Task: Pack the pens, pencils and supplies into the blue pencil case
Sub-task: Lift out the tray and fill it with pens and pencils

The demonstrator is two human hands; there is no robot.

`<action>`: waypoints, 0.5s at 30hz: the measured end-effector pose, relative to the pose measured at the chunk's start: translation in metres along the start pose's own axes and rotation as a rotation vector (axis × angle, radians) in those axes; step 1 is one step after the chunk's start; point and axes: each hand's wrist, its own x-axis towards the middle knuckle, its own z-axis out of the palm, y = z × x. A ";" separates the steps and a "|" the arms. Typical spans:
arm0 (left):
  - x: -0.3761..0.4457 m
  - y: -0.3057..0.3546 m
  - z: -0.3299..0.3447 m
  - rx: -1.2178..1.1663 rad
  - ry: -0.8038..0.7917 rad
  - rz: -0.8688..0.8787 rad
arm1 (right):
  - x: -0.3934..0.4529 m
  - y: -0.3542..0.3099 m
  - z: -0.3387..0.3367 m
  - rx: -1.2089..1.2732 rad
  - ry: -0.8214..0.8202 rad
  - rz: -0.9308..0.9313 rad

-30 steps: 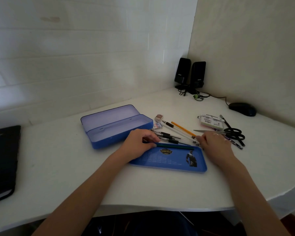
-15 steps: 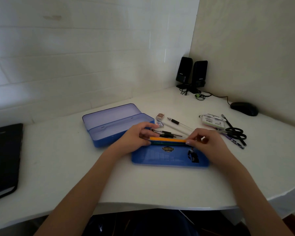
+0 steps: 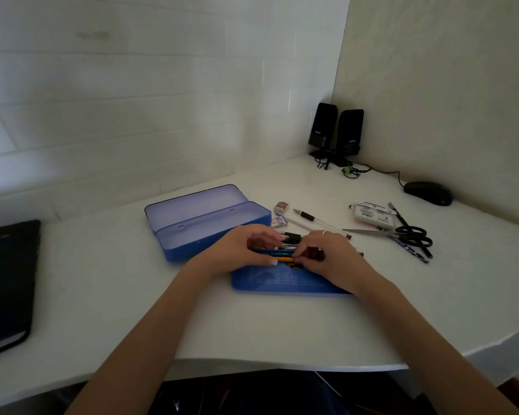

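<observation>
The blue pencil case (image 3: 210,232) lies open and empty on the white desk, lid tipped back. In front of it a flat blue tray (image 3: 282,283) rests on the desk. Above the tray's far edge my left hand (image 3: 246,247) and my right hand (image 3: 330,256) both grip a bundle of pens and pencils (image 3: 279,255), among them an orange pencil and a blue one. Loose behind them lie two small erasers (image 3: 280,214), a black-grip pen (image 3: 309,217), a white packet (image 3: 373,217), scissors (image 3: 408,235) and a blue patterned pen (image 3: 411,250).
A black notebook (image 3: 6,283) sits at the desk's left edge. Two black speakers (image 3: 336,133) with cables stand in the far corner, and a black mouse (image 3: 429,193) lies to their right. The desk's curved front edge runs close below my forearms.
Both hands have drawn closer together over the tray's far edge, gathering the orange pencil and other pens into one bundle. Fewer pens lie loose behind the tray.
</observation>
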 end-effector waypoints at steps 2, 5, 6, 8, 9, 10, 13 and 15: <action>0.001 -0.002 0.001 0.060 0.001 0.017 | 0.000 0.000 0.003 -0.027 0.017 0.001; 0.002 -0.002 0.001 0.059 0.022 0.023 | 0.000 0.000 0.005 -0.021 0.029 0.023; 0.002 -0.002 0.000 0.062 0.023 0.025 | 0.000 0.000 0.004 -0.017 0.046 0.028; 0.001 -0.001 0.000 0.067 0.024 0.027 | 0.000 0.000 0.000 0.006 0.116 0.045; 0.001 0.000 0.001 0.073 0.026 0.027 | 0.000 0.000 -0.003 0.019 0.169 0.069; 0.001 0.000 0.001 0.083 0.028 0.024 | -0.001 0.004 -0.006 0.023 0.231 0.104; 0.002 0.002 0.001 0.104 0.023 0.016 | -0.003 0.026 -0.022 -0.071 0.436 0.247; 0.002 0.002 0.001 0.105 0.021 0.014 | -0.007 0.045 -0.033 -0.196 0.527 0.377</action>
